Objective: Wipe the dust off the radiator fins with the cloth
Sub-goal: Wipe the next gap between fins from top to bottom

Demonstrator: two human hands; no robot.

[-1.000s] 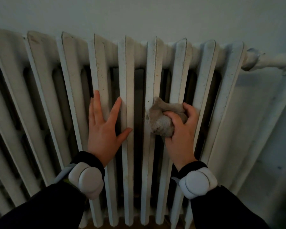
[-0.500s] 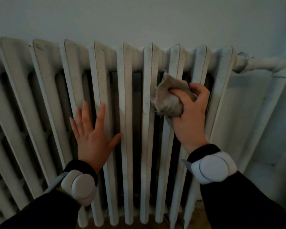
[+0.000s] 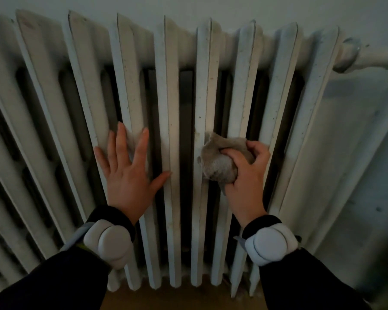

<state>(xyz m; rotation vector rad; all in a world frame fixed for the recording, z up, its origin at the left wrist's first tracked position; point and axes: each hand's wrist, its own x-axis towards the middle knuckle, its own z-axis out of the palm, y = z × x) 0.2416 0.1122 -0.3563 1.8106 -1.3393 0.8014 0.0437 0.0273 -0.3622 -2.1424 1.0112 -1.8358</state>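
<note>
Down from near the top of the radiator [image 3: 173,86], the right hand [image 3: 246,173] is bringing its bunched cloth [image 3: 217,162] to about mid-height, while the left hand [image 3: 126,173] is lying a little further right than half a second ago. Fingers and thumb of the right hand are curling round the grey-brown cloth, pressing the wad against the front edge of one white fin [image 3: 205,86] and over the dark gap to its right.

The left hand is resting flat on the fins to the left, its fingers spread and straight and its thumb tip touching the fin just beside the one being wiped. It is holding nothing and is apparently bracing.

Every fin is running lengthwise from the wall [image 3: 188,5] above toward the floor [image 3: 166,298] below, so the coming stroke is likely turning on that long axis. The cloth is sitting midway, with fin length both above and below it. Dark specks are showing along several edges.

Toward the pipe [image 3: 372,57] at the right, the right hand is the nearer one to the outer fins — the left is lying apart from the cloth, a dark gap between them.
</note>
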